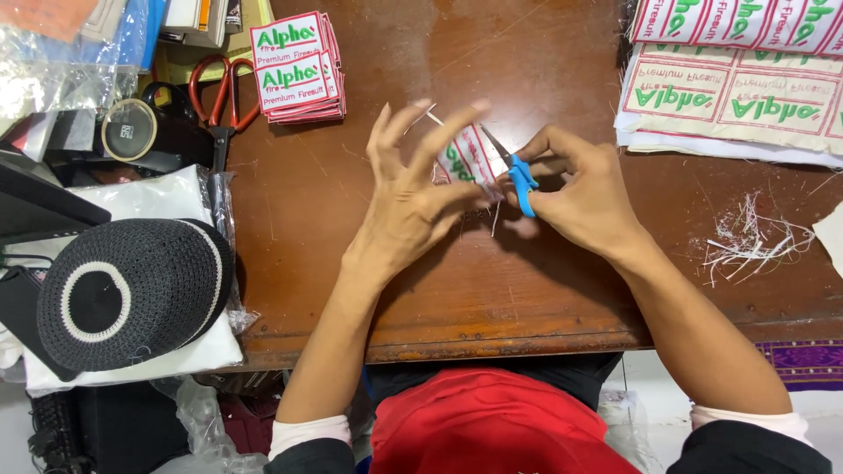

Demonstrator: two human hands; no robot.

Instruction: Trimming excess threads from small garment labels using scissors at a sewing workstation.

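Patch, a small white embroidered label, sits pinched in the left hand above the brown counter. Right hand grips blue-handled snips at its edge. Best trimming likely keeps blades close to the border, threads clear, fingers spread away.

Blue-handled snips; white patch with red border, green lettering. At ten o'clock, red-handled scissors. At eight, black-and-white ringed cap. Brown bench.
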